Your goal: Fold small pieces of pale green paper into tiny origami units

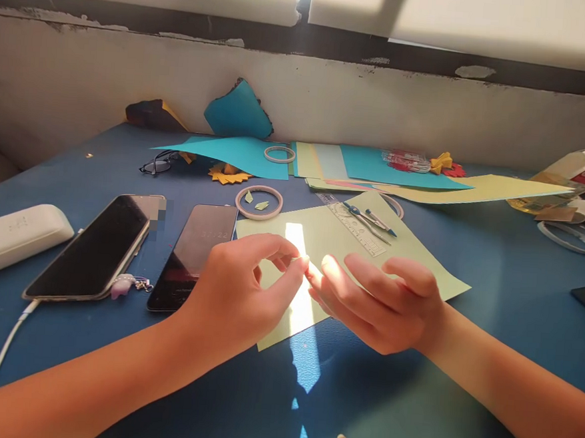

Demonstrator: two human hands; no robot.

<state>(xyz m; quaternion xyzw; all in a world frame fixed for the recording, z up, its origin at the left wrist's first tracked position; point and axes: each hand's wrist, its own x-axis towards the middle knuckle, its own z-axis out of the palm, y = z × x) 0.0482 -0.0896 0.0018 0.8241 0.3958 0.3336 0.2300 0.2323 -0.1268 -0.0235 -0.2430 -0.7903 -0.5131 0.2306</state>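
My left hand (260,287) is above a pale green paper sheet (284,332), with thumb and forefinger pinched together. What sits in that pinch is too small to make out. My right hand (381,302) faces it, fingers loosely curled and apart, one fingertip against the pinch. No object shows in the right hand. On the sheet, beyond my hands, lie a clear ruler (356,229) and a metal compass (370,221). Left of the sheet a roll of tape (239,205) lies flat, with small green paper pieces (262,205) inside its ring.
Two phones (95,248) and a white case (18,240) lie on the left. Blue paper (227,153), another tape roll (279,154), eyeglasses (157,164) and a yellow paper flower (230,174) lie toward the wall. A bottle (577,165) lies at the right.
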